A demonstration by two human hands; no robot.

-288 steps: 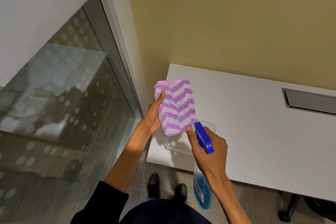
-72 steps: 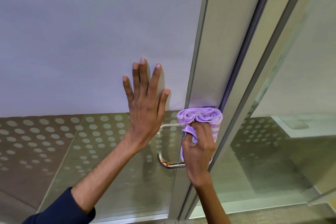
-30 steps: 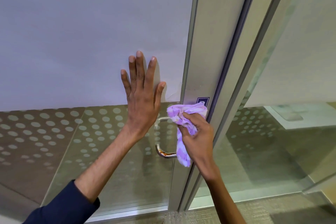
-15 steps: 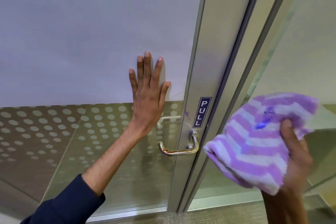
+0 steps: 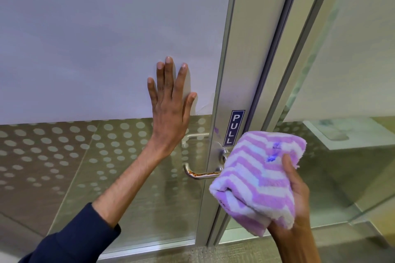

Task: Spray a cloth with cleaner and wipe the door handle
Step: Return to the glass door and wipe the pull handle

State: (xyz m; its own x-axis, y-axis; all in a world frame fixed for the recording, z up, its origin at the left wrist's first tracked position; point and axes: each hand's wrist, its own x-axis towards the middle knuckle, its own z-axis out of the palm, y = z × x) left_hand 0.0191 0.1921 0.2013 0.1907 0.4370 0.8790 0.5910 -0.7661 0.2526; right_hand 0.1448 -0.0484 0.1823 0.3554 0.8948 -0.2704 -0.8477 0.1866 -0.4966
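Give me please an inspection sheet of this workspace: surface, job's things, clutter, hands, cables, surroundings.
Surface: glass door, frosted above, dotted below; metal frame bears a PULL sign.
Job's things: door handle, metal, with brownish marks on the lever; purple-and-white cloth, folded, dark blue spots on it. Spray bottle not in view.
Clutter: nothing seen.
Hands: left hand flat on the glass, fingers spread; right hand grips the cloth in front of the handle's base; contact cannot be told.
Cables: nothing seen.
Surroundings: glass side panel at right, carpet below.
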